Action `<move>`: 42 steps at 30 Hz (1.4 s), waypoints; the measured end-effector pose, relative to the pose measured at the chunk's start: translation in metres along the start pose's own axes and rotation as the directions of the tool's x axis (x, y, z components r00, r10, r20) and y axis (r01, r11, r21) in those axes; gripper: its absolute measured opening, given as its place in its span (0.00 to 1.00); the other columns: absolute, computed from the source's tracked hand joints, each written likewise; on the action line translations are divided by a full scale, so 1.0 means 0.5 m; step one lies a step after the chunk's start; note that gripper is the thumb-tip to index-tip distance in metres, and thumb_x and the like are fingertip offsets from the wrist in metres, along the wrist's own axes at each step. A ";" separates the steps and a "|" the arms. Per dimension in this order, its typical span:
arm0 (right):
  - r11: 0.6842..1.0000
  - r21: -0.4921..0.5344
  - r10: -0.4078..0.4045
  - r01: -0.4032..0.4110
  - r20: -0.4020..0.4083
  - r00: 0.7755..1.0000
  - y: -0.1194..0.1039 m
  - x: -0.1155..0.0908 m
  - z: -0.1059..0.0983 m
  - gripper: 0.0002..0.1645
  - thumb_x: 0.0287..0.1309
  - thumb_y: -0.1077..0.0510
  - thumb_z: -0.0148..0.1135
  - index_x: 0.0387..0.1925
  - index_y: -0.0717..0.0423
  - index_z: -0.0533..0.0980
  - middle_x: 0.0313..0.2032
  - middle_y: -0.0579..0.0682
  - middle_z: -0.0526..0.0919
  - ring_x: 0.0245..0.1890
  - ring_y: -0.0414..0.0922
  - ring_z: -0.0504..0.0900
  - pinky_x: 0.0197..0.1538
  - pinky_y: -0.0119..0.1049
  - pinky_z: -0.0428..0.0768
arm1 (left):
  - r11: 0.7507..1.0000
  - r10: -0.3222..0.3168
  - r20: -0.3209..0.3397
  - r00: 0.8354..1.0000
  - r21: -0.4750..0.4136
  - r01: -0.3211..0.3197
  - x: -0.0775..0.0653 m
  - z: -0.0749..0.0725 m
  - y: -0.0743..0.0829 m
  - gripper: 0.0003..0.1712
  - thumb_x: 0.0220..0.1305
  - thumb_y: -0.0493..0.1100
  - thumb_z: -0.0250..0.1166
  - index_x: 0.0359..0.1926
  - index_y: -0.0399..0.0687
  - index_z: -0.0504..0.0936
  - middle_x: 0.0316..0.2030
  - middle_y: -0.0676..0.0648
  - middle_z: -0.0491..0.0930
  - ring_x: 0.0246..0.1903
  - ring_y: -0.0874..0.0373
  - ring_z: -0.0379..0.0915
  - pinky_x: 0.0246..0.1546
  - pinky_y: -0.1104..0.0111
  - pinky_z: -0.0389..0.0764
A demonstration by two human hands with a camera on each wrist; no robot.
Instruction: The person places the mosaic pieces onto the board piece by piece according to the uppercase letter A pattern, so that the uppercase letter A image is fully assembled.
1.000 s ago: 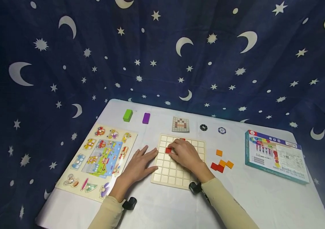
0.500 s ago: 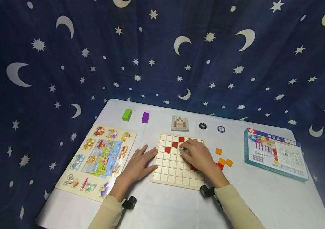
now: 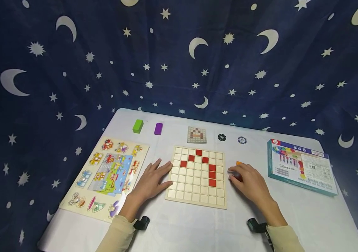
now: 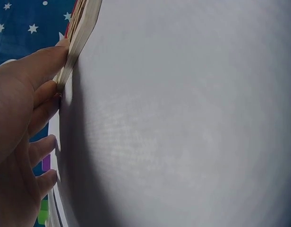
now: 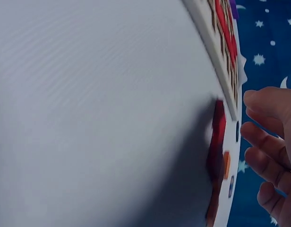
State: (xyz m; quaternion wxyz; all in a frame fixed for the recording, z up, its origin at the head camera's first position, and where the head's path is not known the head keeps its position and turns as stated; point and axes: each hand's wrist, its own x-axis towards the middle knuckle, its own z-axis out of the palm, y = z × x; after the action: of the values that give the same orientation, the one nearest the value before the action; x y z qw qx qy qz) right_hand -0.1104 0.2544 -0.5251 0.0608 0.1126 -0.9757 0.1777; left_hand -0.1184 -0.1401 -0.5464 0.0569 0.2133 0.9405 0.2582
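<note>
A wooden grid board (image 3: 191, 190) lies in the middle of the table in the head view, with several red square tiles (image 3: 212, 175) in its cells. My left hand (image 3: 150, 180) rests at its left edge, fingers spread and straight; in the left wrist view the thumb touches the side of the board (image 4: 79, 45). To the board's right, my right hand (image 3: 250, 182) hovers over the loose tiles, fingers loosely bent and thumb apart from them. The right wrist view has red tiles (image 5: 219, 125) and an orange tile (image 5: 226, 164) beneath it, nothing between the fingers.
Behind the board lie a pattern card (image 3: 197, 134), a black chip (image 3: 221, 137) and a blue-white chip (image 3: 242, 140). A vehicle peg puzzle (image 3: 103, 206) sits left, with green (image 3: 138, 126) and purple (image 3: 158, 128) blocks beyond. A toy box (image 3: 302, 168) lies right.
My right hand has lifted from the red tile on the board and moved right to the loose tiles. The left hand has kept its place.
</note>
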 end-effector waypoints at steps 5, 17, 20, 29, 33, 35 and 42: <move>1.000 -0.026 0.011 -0.011 0.003 1.000 0.013 -0.015 -0.005 0.17 0.58 0.52 0.80 0.49 0.50 0.89 0.41 0.49 0.89 0.39 0.45 0.78 0.42 0.44 0.79 | 1.000 -0.009 0.002 1.000 0.002 0.009 -0.002 -0.001 -0.002 0.41 0.71 0.58 0.69 0.80 0.51 0.70 0.80 0.49 0.68 0.84 0.37 0.52 0.83 0.35 0.52; 0.995 -0.092 0.044 -0.041 0.029 0.999 0.012 -0.027 0.005 0.21 0.54 0.50 0.82 0.49 0.53 0.89 0.45 0.55 0.89 0.42 0.51 0.80 0.47 0.50 0.86 | 1.000 -0.008 -0.002 1.000 -0.002 0.008 -0.002 0.000 -0.001 0.41 0.71 0.57 0.69 0.79 0.51 0.70 0.80 0.49 0.69 0.84 0.37 0.52 0.83 0.35 0.53; 0.995 -0.088 0.045 -0.042 0.022 0.999 0.012 -0.028 0.006 0.21 0.54 0.51 0.83 0.49 0.54 0.89 0.44 0.55 0.90 0.41 0.50 0.80 0.46 0.50 0.85 | 1.000 -0.012 -0.002 1.000 0.000 0.012 -0.003 0.001 -0.002 0.41 0.71 0.57 0.69 0.79 0.51 0.70 0.80 0.50 0.69 0.84 0.38 0.52 0.83 0.35 0.53; 0.996 -0.080 0.038 -0.037 0.016 0.999 0.008 -0.028 0.006 0.20 0.55 0.53 0.82 0.48 0.55 0.89 0.43 0.54 0.90 0.41 0.50 0.81 0.46 0.49 0.84 | 1.000 -0.014 -0.020 1.000 -0.016 0.014 -0.005 0.004 -0.002 0.41 0.70 0.56 0.70 0.79 0.50 0.71 0.79 0.49 0.70 0.83 0.37 0.53 0.82 0.34 0.54; 0.996 -0.076 0.039 -0.037 0.018 0.999 0.008 -0.029 0.006 0.19 0.55 0.53 0.82 0.48 0.54 0.89 0.43 0.54 0.90 0.41 0.50 0.81 0.45 0.49 0.84 | 1.000 -0.023 -0.007 1.000 -0.014 0.023 -0.005 0.002 -0.001 0.41 0.71 0.57 0.70 0.79 0.52 0.70 0.80 0.50 0.69 0.84 0.38 0.52 0.83 0.35 0.52; 0.997 -0.074 0.039 -0.038 0.014 0.999 0.009 -0.028 0.006 0.20 0.55 0.53 0.82 0.48 0.54 0.89 0.43 0.53 0.90 0.41 0.49 0.81 0.45 0.49 0.84 | 1.000 -0.021 -0.011 1.000 -0.017 0.021 -0.005 0.002 0.000 0.41 0.71 0.57 0.70 0.79 0.51 0.70 0.79 0.50 0.69 0.84 0.38 0.52 0.83 0.35 0.52; 0.998 -0.067 0.004 -0.007 -0.051 0.999 0.006 -0.022 0.007 0.20 0.53 0.53 0.83 0.47 0.53 0.89 0.36 0.49 0.87 0.35 0.44 0.75 0.36 0.38 0.75 | 0.999 -0.023 -0.007 1.000 -0.024 0.023 -0.006 0.000 0.002 0.41 0.71 0.57 0.70 0.79 0.52 0.70 0.80 0.50 0.69 0.84 0.39 0.51 0.84 0.36 0.52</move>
State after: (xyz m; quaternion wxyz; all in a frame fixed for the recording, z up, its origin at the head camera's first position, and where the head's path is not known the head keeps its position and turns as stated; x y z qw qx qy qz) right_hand -0.1006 0.2581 -0.5314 0.0886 0.1033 -0.9796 0.1476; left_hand -0.1155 -0.1404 -0.5460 0.0589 0.2007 0.9399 0.2698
